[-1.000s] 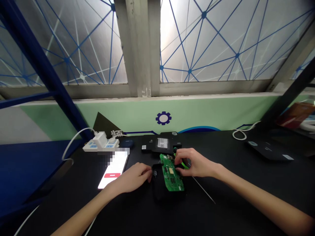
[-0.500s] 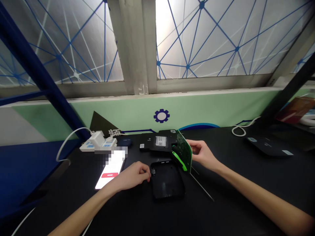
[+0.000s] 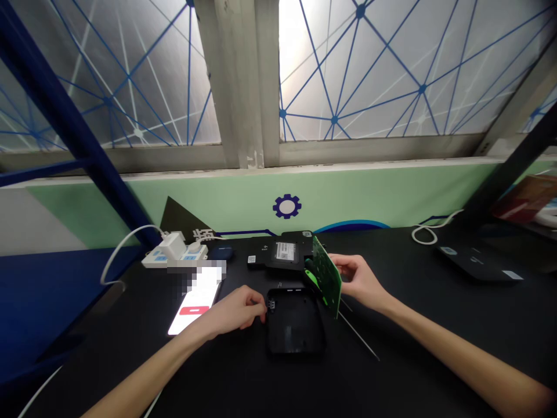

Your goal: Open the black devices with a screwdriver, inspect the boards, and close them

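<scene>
A green circuit board [image 3: 327, 278] stands on edge, tilted, with my right hand [image 3: 359, 281] pinching its right side; those fingertips are partly hidden behind it. Just left of and below the board lies an open black plastic case [image 3: 296, 322], its hollow side up. My left hand [image 3: 243, 307] is closed with curled fingers at the case's left rim. Beside the board are a green-and-black tool handle [image 3: 310, 276], partly covered, and a thin metal rod [image 3: 361, 338] that points toward the front right.
Behind the case sits a black device with a white label [image 3: 285, 251]. A lit phone [image 3: 198, 299] lies left, below a white power strip [image 3: 174, 255] with chargers. Another flat black device [image 3: 478, 264] and a white cable [image 3: 424, 234] are at the right.
My right hand has lowered the circuit board slightly toward me and turned it so more of its green face shows. The left hand and the case have stayed about where they were.
</scene>
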`<state>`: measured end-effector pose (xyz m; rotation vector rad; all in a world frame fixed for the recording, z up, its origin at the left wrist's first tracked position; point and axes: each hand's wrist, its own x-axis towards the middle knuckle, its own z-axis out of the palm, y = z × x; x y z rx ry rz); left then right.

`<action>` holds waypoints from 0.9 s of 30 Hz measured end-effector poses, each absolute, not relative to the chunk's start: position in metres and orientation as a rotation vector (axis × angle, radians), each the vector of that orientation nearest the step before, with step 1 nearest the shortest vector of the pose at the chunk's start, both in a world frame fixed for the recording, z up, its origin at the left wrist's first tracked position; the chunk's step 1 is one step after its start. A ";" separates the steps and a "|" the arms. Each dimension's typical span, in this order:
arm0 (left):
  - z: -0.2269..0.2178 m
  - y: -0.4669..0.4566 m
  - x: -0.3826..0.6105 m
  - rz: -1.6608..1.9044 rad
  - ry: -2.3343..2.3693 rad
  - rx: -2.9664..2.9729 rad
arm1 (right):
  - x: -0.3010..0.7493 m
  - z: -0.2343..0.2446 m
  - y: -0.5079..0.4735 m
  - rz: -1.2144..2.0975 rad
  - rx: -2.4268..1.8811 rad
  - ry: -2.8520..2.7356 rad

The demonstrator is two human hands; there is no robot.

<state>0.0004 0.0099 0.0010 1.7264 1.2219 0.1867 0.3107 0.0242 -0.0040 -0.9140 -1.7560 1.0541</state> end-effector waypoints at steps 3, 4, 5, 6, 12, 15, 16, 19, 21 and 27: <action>0.001 0.010 0.000 0.190 1.217 1.729 | 0.306 -0.003 0.021 1.045 -0.951 -1.800; 0.001 0.010 0.000 0.192 1.215 1.729 | 0.304 -0.002 0.019 1.036 -0.965 -1.823; 0.001 0.010 0.000 0.194 1.215 1.728 | 0.302 -0.001 0.018 1.018 -0.974 -1.854; 0.001 0.010 0.000 0.195 1.215 1.728 | 0.300 -0.001 0.016 0.994 -0.978 -1.892; -0.002 0.011 -0.002 0.196 1.199 1.724 | 0.291 0.001 0.008 0.813 -1.004 -2.144; -0.003 0.012 -0.002 0.192 1.189 1.721 | 0.287 -0.001 0.005 0.723 -1.003 -2.222; -0.004 0.013 -0.003 0.192 1.186 1.720 | 0.286 -0.001 0.004 0.697 -1.000 -2.240; -0.006 0.013 -0.002 0.195 1.180 1.720 | 0.285 -0.002 0.002 0.658 -1.001 -2.287; -0.007 0.013 -0.002 0.198 1.174 1.720 | 0.284 -0.001 0.001 0.638 -1.002 -2.313; -0.007 0.013 -0.002 0.199 1.168 1.722 | 0.280 0.000 -0.002 0.520 -1.037 -2.339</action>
